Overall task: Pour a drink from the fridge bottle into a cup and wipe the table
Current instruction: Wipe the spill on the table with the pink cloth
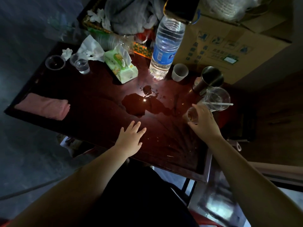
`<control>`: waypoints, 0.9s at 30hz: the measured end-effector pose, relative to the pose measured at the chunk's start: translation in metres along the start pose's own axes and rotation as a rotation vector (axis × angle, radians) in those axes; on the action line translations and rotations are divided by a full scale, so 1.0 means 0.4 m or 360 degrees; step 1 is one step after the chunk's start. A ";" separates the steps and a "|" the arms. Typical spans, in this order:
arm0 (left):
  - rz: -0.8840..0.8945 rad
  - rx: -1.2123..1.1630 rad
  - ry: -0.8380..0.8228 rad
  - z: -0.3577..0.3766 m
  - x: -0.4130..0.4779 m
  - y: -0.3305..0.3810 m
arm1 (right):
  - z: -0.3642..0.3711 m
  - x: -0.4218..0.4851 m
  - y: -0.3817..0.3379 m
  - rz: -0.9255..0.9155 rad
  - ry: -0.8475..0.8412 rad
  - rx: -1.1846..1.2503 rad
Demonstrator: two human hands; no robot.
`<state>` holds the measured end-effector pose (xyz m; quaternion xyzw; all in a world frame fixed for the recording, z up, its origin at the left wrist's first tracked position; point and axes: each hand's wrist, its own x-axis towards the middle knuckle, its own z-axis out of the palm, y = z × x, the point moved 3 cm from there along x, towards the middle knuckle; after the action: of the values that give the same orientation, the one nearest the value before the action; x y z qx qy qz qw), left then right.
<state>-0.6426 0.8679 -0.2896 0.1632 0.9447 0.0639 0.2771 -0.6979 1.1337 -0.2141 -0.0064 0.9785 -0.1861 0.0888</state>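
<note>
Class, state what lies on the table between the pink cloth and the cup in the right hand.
The head view shows a puddle of spilled liquid on the table between them.

Dark table [91,122] with a puddle [139,104] at centre. Left hand [131,136] lies flat, fingers spread, below it. Right hand [202,123] grips a clear cup [191,114] at right. Water bottle [165,48] stands at upper centre; pink cloth [44,106] at left.

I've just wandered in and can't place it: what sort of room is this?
Most likely a lived-in room at home, not a lab: a cluttered dark wooden table with a tissue pack and water bottle, and a cardboard box at its far side.
</note>
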 end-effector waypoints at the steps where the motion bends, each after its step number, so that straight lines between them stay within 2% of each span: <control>1: -0.0004 -0.0002 0.0002 -0.001 -0.001 0.002 | -0.004 -0.011 0.015 0.0034 -0.0015 0.0002; 9: -0.0037 -0.0035 0.0017 -0.002 -0.001 0.011 | -0.016 -0.074 0.090 0.0237 -0.0096 0.0000; 23: -0.0126 -0.0018 0.0000 0.016 -0.005 0.023 | 0.010 -0.084 0.133 0.0200 -0.0154 0.0009; 27: -0.0147 -0.0004 -0.0006 0.023 -0.009 0.027 | 0.009 -0.101 0.111 0.0058 0.0019 -0.0098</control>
<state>-0.6317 0.8772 -0.2931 0.1192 0.9507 0.0519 0.2816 -0.6567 1.1754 -0.2268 0.0098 0.9842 -0.1542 0.0862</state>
